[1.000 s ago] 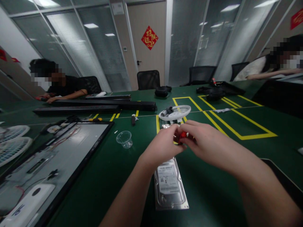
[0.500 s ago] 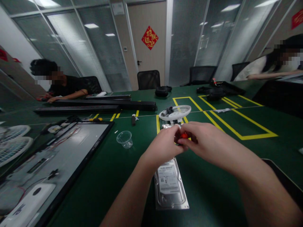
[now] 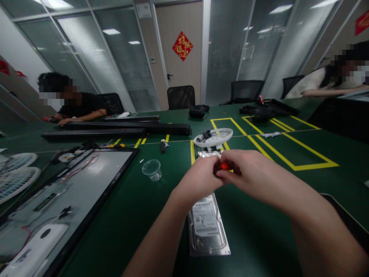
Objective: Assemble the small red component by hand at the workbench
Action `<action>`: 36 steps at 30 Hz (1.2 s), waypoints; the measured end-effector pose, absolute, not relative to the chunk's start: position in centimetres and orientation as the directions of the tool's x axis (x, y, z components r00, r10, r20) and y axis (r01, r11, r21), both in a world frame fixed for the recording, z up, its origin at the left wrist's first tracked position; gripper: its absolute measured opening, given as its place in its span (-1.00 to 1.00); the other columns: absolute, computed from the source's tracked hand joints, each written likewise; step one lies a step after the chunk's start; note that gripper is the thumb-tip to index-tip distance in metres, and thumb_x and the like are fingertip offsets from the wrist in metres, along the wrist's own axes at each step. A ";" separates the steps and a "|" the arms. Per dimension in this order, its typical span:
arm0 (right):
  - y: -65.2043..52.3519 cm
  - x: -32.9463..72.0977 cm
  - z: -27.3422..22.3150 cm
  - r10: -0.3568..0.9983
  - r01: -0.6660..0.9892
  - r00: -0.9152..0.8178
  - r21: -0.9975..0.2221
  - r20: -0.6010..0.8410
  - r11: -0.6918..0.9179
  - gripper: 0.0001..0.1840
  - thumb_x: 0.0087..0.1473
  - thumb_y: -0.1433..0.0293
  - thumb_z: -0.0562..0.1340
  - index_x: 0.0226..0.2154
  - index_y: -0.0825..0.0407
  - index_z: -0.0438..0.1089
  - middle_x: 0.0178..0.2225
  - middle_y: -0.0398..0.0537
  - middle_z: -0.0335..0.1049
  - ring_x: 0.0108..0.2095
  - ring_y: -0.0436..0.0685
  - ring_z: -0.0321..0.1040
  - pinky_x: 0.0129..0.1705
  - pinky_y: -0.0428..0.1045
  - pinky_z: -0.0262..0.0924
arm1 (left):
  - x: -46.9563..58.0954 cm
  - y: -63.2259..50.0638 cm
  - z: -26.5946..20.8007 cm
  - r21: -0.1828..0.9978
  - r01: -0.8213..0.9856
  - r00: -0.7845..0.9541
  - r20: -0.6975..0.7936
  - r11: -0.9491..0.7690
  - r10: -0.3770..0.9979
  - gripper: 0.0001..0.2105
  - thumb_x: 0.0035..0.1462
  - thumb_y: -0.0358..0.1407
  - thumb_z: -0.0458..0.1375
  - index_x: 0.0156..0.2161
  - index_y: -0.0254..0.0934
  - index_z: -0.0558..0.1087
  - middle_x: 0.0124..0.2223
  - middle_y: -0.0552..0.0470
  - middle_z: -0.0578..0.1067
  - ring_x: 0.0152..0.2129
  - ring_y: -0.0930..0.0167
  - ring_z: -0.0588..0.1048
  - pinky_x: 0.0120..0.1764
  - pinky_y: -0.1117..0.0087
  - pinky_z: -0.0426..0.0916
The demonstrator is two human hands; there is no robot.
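Observation:
My two hands meet above the table, just beyond a silver hard drive (image 3: 208, 227) with a white label. The fingers of my right hand (image 3: 248, 167) are closed around a small red object (image 3: 224, 166), mostly hidden by the fingers, so its kind does not show. My left hand (image 3: 203, 173) is curled against the right one, its fingertips largely out of sight. Behind the hands, another silver metal piece (image 3: 208, 154) peeks out, partly covered. A white oval basket (image 3: 226, 135) with dark and grey parts in it stands farther back.
A clear plastic cup (image 3: 152, 170) stands left of my hands. An opened flat panel (image 3: 98, 173) with wires and a white device (image 3: 37, 246) fills the left side. Long black bars (image 3: 123, 129) lie behind it. Two people sit across the table, left and right.
My hands stay together over nearly the same spot, with a slight shift of the fingers around the red object. The hard drive, cup and basket have not moved.

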State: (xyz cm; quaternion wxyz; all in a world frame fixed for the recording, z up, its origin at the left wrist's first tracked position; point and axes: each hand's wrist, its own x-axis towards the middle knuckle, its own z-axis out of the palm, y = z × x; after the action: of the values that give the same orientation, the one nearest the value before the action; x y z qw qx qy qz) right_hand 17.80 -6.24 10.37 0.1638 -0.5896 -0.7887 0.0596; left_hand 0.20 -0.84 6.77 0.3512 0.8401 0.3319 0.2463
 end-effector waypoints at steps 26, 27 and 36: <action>-6.3 17.9 10.3 0.940 0.922 -0.261 -0.232 0.221 0.311 -0.93 0.29 0.34 0.36 -0.18 -0.01 0.54 -0.23 0.01 0.56 -0.27 0.23 0.45 -0.28 0.07 0.21 | 0.2 -1.0 6.8 0.757 0.399 0.649 0.165 -0.517 0.743 -0.80 0.12 -0.41 0.29 -0.11 -0.30 0.57 -0.09 -0.12 0.70 -0.18 0.23 0.64 -0.19 0.31 0.48; -6.3 17.9 10.4 0.943 0.923 -0.256 -0.235 0.213 0.304 -0.92 0.29 0.34 0.37 -0.19 -0.01 0.54 -0.23 0.00 0.56 -0.27 0.23 0.46 -0.27 0.07 0.22 | 0.2 -0.9 6.9 0.756 0.402 0.654 0.158 -0.517 0.739 -0.82 0.13 -0.42 0.28 -0.13 -0.30 0.58 -0.10 -0.11 0.70 -0.19 0.24 0.64 -0.20 0.31 0.47; -6.3 17.8 10.1 0.906 0.866 -0.348 -0.288 0.240 0.409 -0.78 0.30 0.58 0.21 -0.19 -0.02 0.51 -0.13 0.01 0.53 -0.21 0.18 0.47 -0.17 0.06 0.25 | 0.1 -0.9 6.7 0.737 0.409 0.646 0.182 -0.537 0.741 -0.81 0.13 -0.43 0.27 -0.12 -0.28 0.56 -0.10 -0.10 0.69 -0.17 0.23 0.63 -0.15 0.29 0.47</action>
State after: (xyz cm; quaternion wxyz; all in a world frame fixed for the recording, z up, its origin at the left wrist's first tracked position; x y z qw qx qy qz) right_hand 17.83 -6.31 10.10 0.1827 -0.5407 -0.8193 0.0553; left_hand 0.07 -0.86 6.67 0.3384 0.8417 0.3417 0.2454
